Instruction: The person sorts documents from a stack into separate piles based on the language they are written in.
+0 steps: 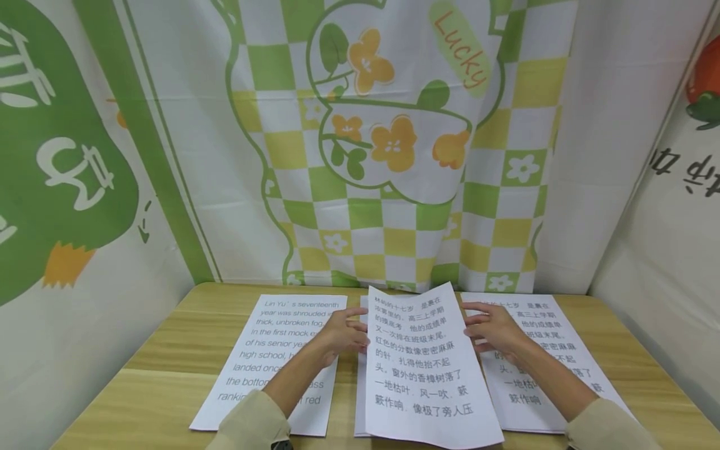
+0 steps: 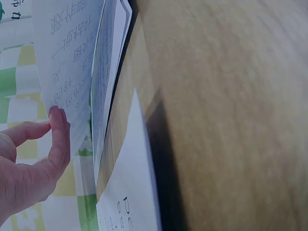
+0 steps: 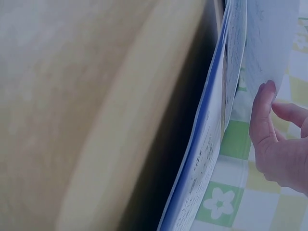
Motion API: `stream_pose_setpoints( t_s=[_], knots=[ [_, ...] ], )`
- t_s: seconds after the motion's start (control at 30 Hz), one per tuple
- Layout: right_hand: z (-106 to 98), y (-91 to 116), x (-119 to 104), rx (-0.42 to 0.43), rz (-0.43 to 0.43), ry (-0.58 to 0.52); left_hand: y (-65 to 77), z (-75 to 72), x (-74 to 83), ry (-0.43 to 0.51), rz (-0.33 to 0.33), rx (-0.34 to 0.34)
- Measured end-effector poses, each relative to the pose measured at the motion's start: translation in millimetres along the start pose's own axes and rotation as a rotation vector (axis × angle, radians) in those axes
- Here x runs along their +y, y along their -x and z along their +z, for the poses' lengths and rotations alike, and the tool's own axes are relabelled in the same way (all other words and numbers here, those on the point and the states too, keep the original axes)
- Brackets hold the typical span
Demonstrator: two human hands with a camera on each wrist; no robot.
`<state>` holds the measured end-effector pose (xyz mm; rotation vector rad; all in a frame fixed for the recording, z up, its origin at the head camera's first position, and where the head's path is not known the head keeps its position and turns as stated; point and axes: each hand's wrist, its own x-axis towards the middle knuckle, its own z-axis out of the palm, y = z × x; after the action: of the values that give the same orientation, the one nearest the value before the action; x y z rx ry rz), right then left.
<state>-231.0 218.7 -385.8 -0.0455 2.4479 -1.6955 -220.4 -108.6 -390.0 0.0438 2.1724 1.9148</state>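
Observation:
A white sheet printed with Chinese text (image 1: 416, 369) is raised above the middle pile of paper (image 1: 360, 406), its upper part bowed. My left hand (image 1: 344, 334) pinches its left edge between thumb and fingers, which the left wrist view shows close up on the sheet (image 2: 62, 53). On the opposite edge, my right hand (image 1: 495, 328) holds the same sheet (image 3: 269, 48) with thumb and fingertips. Most of the pile underneath is hidden by the lifted sheet.
Paper with English text (image 1: 270, 362) lies to the left, partly behind my left forearm. A pile with Chinese text (image 1: 534, 409) lies to the right, under my right forearm. All rest on a wooden table (image 1: 146, 375). A patterned curtain (image 1: 394, 237) hangs behind.

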Motion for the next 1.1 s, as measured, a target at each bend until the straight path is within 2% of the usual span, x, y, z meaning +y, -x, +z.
stream_pose_setpoints(
  t_s=[0.4, 0.73, 1.1],
  knots=[
    [-11.5, 3.2, 5.6, -0.018, -0.005, -0.03, -2.6, 11.7, 2.5, 0.045, 0.004, -0.041],
    [-22.1, 5.6, 9.6, -0.017, -0.002, 0.0, -6.5, 22.0, 6.7, 0.073, 0.005, -0.065],
    [-31.6, 7.8, 11.1, 0.002, 0.013, 0.012, -9.9, 29.3, 7.3, 0.063, -0.006, -0.056]
  ],
)
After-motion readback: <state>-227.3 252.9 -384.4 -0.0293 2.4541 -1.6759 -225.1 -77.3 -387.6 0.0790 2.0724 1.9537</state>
